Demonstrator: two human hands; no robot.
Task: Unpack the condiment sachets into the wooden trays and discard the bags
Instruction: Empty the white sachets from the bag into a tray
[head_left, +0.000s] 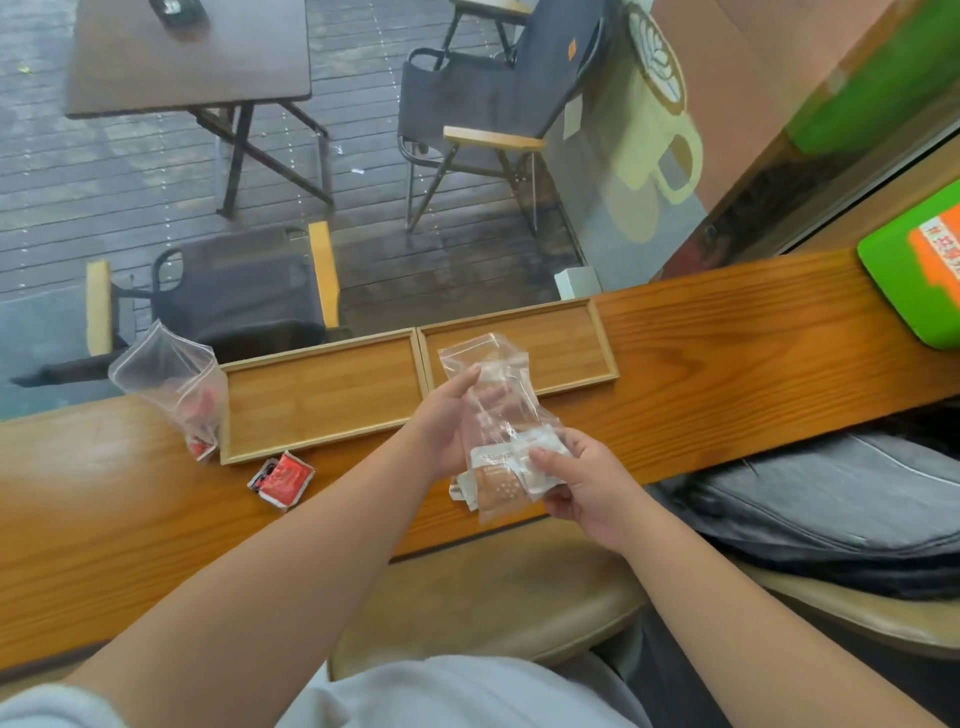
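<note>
In the head view, two wooden trays are seen side by side on the table (727, 338), their short ends touching: the left tray (322, 400) and the right tray (566, 338), both shallow, rectangular and light-framed, with nothing lying inside. Two clear plastic bags are counted. The first bag (498, 395) is held upright above the near edge of the table, in front of the right tray; it is transparent and crumpled, with its mouth at the top, and white and brown sachets (504, 467) are gathered in its lower part; their number cannot be told. The left hand (447, 421) is closed on the upper left side of this bag, the fingers reaching behind the film. The right hand (587, 478) is closed on the lower part of the bag, the sachets being pinched through the plastic by thumb and fingers. The second bag (171, 379) stands just beside the left end of the left tray, open at the top, with red sachets visible at its bottom. Loose red sachets (283, 478) lie on the table near the front left corner of the left tray; two appear to be overlapped there. A green board (904, 280) rests at the far right of the table.
</note>
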